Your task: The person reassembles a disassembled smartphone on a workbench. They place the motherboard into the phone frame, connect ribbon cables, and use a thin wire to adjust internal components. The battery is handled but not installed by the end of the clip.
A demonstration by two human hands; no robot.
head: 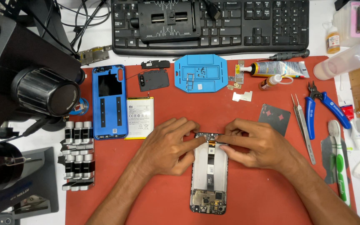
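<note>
Head view: opened phone (208,175), back off, lies mid red mat (255,196), circuit end nearest viewer. Left hand (167,146) & right hand (253,143) both w/ fingertips pinched at phone's far edge, touching small part there; exact grip can't tell. Blue back cover (110,101) & battery (140,117) left of hands. Tweezers (303,125), blue cutters (323,106) to right. Keyboard (255,25) behind mat.

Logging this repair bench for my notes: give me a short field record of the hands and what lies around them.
left hand: fingertips on the top edge of the opened black phone
right hand: pinching at the same top edge
surface: red work mat
left of hands: blue phone back cover, white flat battery
right of hands: steel tweezers, blue-handled cutters
</note>
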